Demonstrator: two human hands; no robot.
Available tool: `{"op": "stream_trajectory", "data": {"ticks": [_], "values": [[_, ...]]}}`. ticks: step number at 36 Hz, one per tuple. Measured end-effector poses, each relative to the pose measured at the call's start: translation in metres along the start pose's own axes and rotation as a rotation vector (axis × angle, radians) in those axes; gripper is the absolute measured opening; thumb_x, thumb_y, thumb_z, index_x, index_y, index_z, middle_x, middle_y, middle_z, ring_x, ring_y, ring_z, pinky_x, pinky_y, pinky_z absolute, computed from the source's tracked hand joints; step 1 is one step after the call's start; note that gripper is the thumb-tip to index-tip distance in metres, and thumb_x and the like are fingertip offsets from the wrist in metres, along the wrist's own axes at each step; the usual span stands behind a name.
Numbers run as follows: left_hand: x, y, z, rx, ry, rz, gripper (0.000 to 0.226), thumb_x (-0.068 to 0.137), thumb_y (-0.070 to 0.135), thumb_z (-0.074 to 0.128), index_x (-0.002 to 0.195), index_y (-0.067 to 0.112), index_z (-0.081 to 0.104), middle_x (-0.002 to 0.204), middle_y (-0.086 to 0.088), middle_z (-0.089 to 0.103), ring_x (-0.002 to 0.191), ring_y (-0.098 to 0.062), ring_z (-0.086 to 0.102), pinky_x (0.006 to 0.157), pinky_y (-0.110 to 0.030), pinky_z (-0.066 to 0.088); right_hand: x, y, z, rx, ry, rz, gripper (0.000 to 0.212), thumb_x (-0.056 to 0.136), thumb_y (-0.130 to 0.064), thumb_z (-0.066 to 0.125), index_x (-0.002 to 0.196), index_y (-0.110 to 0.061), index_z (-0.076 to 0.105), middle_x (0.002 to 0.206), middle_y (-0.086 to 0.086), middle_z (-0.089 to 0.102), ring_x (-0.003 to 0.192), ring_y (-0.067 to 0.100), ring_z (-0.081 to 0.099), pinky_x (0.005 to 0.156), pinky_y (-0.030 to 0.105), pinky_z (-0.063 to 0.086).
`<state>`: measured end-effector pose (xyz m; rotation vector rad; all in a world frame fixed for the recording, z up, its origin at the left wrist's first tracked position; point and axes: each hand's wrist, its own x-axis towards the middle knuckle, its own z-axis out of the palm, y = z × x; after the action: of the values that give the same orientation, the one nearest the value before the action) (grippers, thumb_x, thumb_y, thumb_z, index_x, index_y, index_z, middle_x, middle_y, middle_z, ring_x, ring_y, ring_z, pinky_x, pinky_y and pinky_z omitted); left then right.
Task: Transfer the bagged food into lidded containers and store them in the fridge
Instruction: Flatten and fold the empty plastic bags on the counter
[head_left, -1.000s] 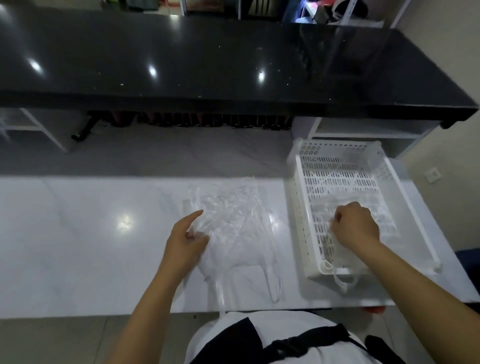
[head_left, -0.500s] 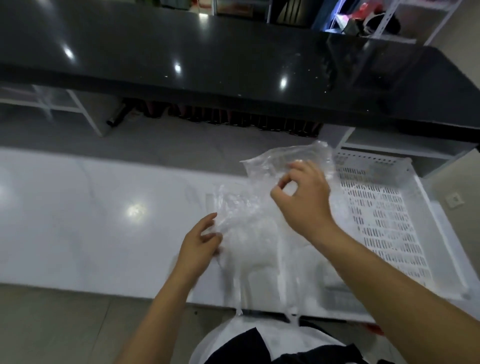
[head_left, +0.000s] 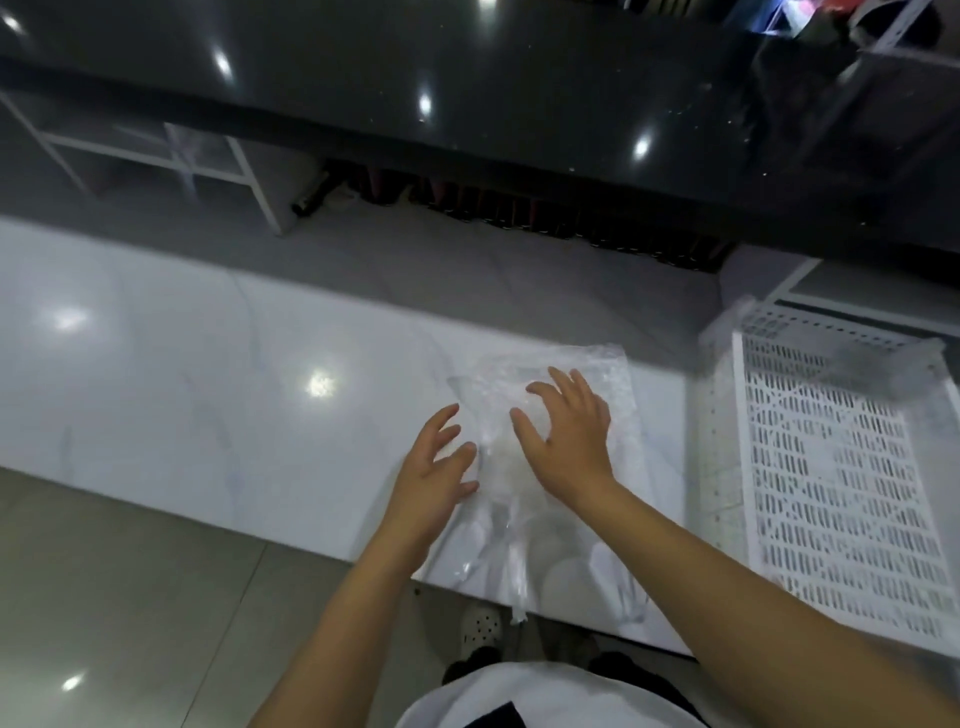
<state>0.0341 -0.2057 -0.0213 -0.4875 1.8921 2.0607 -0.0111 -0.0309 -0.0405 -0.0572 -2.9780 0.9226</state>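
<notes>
Clear plastic bags (head_left: 618, 395) lie flat in a pile on the white marble counter (head_left: 208, 395), their handles trailing over the front edge. My right hand (head_left: 566, 436) rests palm down on top of the pile with its fingers spread. My left hand (head_left: 436, 467) lies at the pile's left edge, fingers apart, touching the plastic. No food or lidded container is in view.
A white perforated plastic basket (head_left: 836, 493) stands on the counter to the right of the bags, with another clear bag (head_left: 727, 332) draped at its far left corner. A raised black countertop (head_left: 467, 78) runs along the back. Grey floor tiles lie below left.
My right hand took a clear bag out of the basket, carried it left and laid it on the pile; now it presses flat. My left hand stayed at the pile's left edge.
</notes>
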Motion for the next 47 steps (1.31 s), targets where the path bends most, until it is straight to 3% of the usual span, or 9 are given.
{"op": "stream_trajectory", "data": {"ticks": [5,9,14,18,23,32,36,39,47], "values": [[0.024,0.017,0.013,0.14,0.045,0.024,0.042,0.096,0.033,0.064,0.132,0.052,0.053,0.14,0.007,0.048,0.124,-0.018,0.054,0.095,-0.039,0.058,-0.022,0.022,-0.009,-0.31,-0.041,-0.003,0.078,0.089,-0.078,0.018,0.156,-0.039,0.019,0.169,-0.004,0.001,0.155,0.025,-0.007,0.118,0.053,-0.013],[0.053,0.029,0.03,0.326,-0.005,0.066,0.041,0.092,0.027,0.069,0.129,0.043,0.06,0.131,0.011,0.053,0.117,-0.018,0.058,0.098,-0.042,0.056,-0.04,0.041,0.004,-0.453,-0.202,0.008,0.091,0.075,-0.096,0.002,0.153,-0.051,-0.012,0.166,-0.005,-0.019,0.151,0.027,-0.025,0.113,0.063,-0.021],[0.076,0.027,0.053,0.662,0.004,0.122,0.048,0.092,0.007,0.06,0.138,0.022,0.059,0.141,-0.003,0.059,0.121,-0.023,0.06,0.098,-0.023,0.046,-0.051,0.046,0.015,-0.437,-0.218,-0.019,0.093,0.076,-0.096,0.015,0.154,-0.051,-0.005,0.168,0.0,-0.007,0.153,0.032,-0.016,0.111,0.072,-0.011],[0.08,0.031,0.057,0.714,0.08,0.162,0.043,0.097,0.004,0.049,0.137,0.015,0.062,0.138,-0.005,0.063,0.126,-0.022,0.058,0.104,-0.025,0.043,-0.051,0.048,0.015,-0.433,-0.202,-0.047,0.096,0.075,-0.097,0.019,0.156,-0.048,0.003,0.168,0.002,-0.003,0.153,0.032,-0.012,0.111,0.074,-0.006],[0.081,0.036,0.054,0.695,0.063,0.255,0.034,0.096,0.007,0.05,0.123,0.015,0.07,0.123,-0.004,0.071,0.105,-0.016,0.064,0.08,-0.007,0.04,-0.052,0.049,0.016,-0.422,-0.195,-0.045,0.091,0.08,-0.093,0.019,0.157,-0.046,0.007,0.168,0.002,0.004,0.154,0.032,-0.006,0.112,0.074,-0.003],[0.082,0.036,0.053,0.771,0.133,0.303,0.044,0.102,0.003,0.045,0.142,0.018,0.054,0.155,-0.006,0.043,0.143,-0.026,0.036,0.109,-0.028,0.035,-0.047,0.046,0.005,-0.289,-0.249,0.038,0.063,0.094,-0.062,-0.016,0.154,-0.05,-0.003,0.168,-0.009,-0.007,0.152,0.018,-0.02,0.116,0.06,-0.017],[0.058,0.036,0.066,0.898,0.286,0.539,0.051,0.097,-0.006,0.047,0.141,0.019,0.056,0.159,-0.007,0.037,0.146,-0.029,0.027,0.116,-0.039,0.034,-0.04,0.048,-0.012,-0.319,-0.143,0.038,0.057,0.101,-0.054,0.006,0.157,-0.043,0.012,0.168,-0.006,0.005,0.155,0.02,-0.008,0.119,0.055,-0.014],[0.034,0.025,0.087,0.968,0.157,0.636,0.055,0.092,-0.008,0.05,0.143,0.014,0.054,0.157,-0.01,0.042,0.146,-0.031,0.034,0.122,-0.041,0.023,-0.026,0.058,-0.021,-0.456,-0.176,0.023,0.056,0.104,-0.051,0.018,0.157,-0.042,0.003,0.169,-0.003,-0.003,0.154,0.025,-0.011,0.117,0.057,-0.012],[0.041,-0.04,0.104,1.342,0.06,0.26,0.067,0.105,0.051,0.015,0.16,0.022,-0.009,0.168,-0.003,-0.018,0.154,-0.023,-0.02,0.124,-0.048,-0.011,-0.014,0.078,-0.006,-0.479,-0.234,0.087,0.062,0.099,-0.06,-0.001,0.156,-0.04,-0.013,0.167,-0.004,-0.017,0.152,0.02,-0.022,0.118,0.06,-0.012]]}}
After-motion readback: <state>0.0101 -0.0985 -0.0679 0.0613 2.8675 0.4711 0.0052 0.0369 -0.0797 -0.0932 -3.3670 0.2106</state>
